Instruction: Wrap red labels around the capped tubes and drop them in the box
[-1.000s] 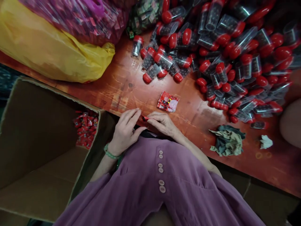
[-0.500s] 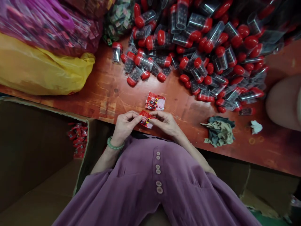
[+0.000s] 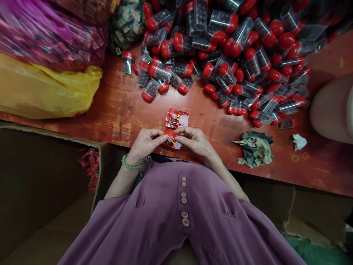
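Note:
A small red printed packet (image 3: 171, 138) is pinched between my two hands at the table's front edge. My left hand (image 3: 146, 143) grips its left side with thumb and fingers, and a green bead bracelet circles that wrist. On the packet's right side, my right hand (image 3: 195, 141) closes with its thumb along the front. Just beyond the fingertips lies a little pile of similar red packets (image 3: 178, 117), flat on the wooden table (image 3: 121, 106). Fingers cover part of the held packet's edges.
Many clear tubes with red caps and dark beads (image 3: 220, 70) are heaped at the back. Left stand a yellow bag (image 3: 49, 90) and a purple bag (image 3: 55, 40). Rags (image 3: 256, 149), white tissue (image 3: 299, 141) and a pale bucket (image 3: 333, 110) sit right; a cardboard box (image 3: 41, 184) is lower left.
The camera view has shifted slightly, so the table's things appear further left. Both hands keep hold of the red packet, which has turned a little flatter between them.

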The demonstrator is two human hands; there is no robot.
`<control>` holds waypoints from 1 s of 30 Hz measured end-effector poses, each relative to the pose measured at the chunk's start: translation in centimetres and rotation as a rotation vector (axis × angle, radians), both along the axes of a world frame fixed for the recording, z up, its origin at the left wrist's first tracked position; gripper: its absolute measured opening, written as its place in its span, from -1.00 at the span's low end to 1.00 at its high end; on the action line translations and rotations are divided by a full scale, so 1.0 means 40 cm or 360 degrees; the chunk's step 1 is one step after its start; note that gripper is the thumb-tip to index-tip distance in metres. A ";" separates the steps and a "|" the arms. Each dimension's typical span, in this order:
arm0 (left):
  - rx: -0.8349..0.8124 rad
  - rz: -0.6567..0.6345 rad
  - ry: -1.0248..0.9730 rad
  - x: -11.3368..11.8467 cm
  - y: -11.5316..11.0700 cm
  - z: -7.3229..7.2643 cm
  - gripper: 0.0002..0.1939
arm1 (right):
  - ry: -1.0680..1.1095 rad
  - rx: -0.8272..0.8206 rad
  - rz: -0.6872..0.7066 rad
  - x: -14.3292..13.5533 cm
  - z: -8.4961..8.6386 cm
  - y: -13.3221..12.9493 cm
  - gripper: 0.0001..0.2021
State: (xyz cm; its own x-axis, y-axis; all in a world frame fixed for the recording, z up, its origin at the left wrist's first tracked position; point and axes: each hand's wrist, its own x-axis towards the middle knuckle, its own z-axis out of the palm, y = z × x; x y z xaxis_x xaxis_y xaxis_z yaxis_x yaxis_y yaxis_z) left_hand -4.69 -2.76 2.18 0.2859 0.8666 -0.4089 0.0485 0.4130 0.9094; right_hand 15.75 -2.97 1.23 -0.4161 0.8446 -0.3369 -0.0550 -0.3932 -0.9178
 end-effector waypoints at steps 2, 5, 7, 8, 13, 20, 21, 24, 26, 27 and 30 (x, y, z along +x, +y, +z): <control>-0.0024 0.0069 -0.0012 0.007 0.000 -0.014 -0.70 | -0.0016 -0.0008 -0.0022 0.003 -0.001 0.000 -0.79; -0.0073 0.0187 -0.0064 0.017 0.002 -0.026 -0.67 | -0.0028 -0.0040 -0.0105 0.009 -0.004 -0.001 -0.75; -0.0092 0.0263 -0.0085 0.025 0.006 -0.026 -0.64 | -0.0014 -0.0082 -0.0149 0.012 -0.007 -0.004 -0.71; -0.0103 0.0295 -0.0100 0.029 0.008 -0.025 -0.63 | -0.0010 -0.0101 -0.0158 0.013 -0.008 -0.005 -0.71; -0.0171 0.0402 -0.0210 0.043 0.004 -0.026 -0.55 | -0.0012 -0.0125 -0.0235 0.015 -0.014 -0.011 -0.75; 0.0090 0.0125 -0.0036 0.017 -0.001 -0.013 -0.56 | -0.0334 0.0277 -0.0192 0.025 -0.006 -0.001 -0.73; 0.0180 0.0065 0.0022 0.017 0.007 -0.006 -0.56 | -0.0419 0.0390 -0.0137 0.026 -0.001 -0.001 -0.75; 0.0343 -0.0274 0.0149 0.024 0.037 0.014 -0.67 | -0.0599 0.0751 0.0085 0.030 0.019 0.001 -0.79; 0.0302 -0.0506 0.0125 0.033 0.054 0.019 -0.75 | -0.0689 0.0942 0.0220 0.035 0.029 0.003 -0.78; 0.0263 -0.0608 0.0097 0.037 0.061 0.020 -0.77 | -0.0732 0.1007 0.0279 0.039 0.033 0.004 -0.77; 0.0197 -0.0842 0.0025 0.043 0.073 0.018 -0.66 | -0.0816 0.1105 0.0407 0.052 0.041 0.009 -0.74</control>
